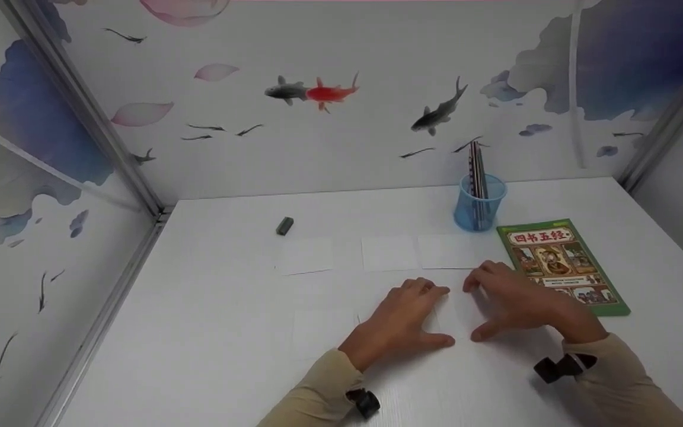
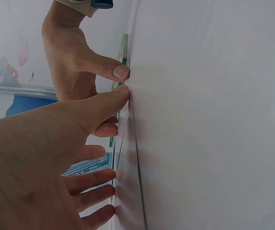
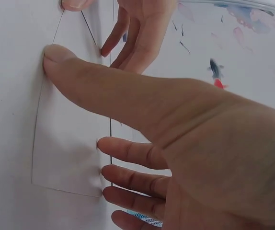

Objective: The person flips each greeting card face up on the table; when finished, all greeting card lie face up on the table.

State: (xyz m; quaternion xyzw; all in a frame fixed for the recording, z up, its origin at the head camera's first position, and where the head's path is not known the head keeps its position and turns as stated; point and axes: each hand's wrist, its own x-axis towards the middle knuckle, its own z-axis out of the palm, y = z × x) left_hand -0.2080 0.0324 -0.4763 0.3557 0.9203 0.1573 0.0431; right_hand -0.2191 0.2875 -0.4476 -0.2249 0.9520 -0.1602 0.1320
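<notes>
A small white sheet of paper [image 1: 457, 311] lies flat on the white table [image 1: 211, 332] between my two hands. My left hand [image 1: 408, 314] rests on its left side, fingers spread and straight, thumb pointing right. My right hand [image 1: 504, 299] presses the right side the same way. In the right wrist view the right thumb [image 3: 53, 53] presses the paper [image 3: 70, 139] and the fingers lie along its edge. In the left wrist view both thumbs, left [image 2: 116, 96] and right [image 2: 119, 72], touch the sheet close together. Neither hand grips anything.
Three white cards [image 1: 389, 253] lie in a row beyond the hands, and another sheet [image 1: 324, 332] lies left of my left hand. A blue cup [image 1: 479, 206] of sticks stands at the back right beside a green booklet [image 1: 561, 264]. A dark eraser [image 1: 284, 225] sits back left. Panel walls enclose the table.
</notes>
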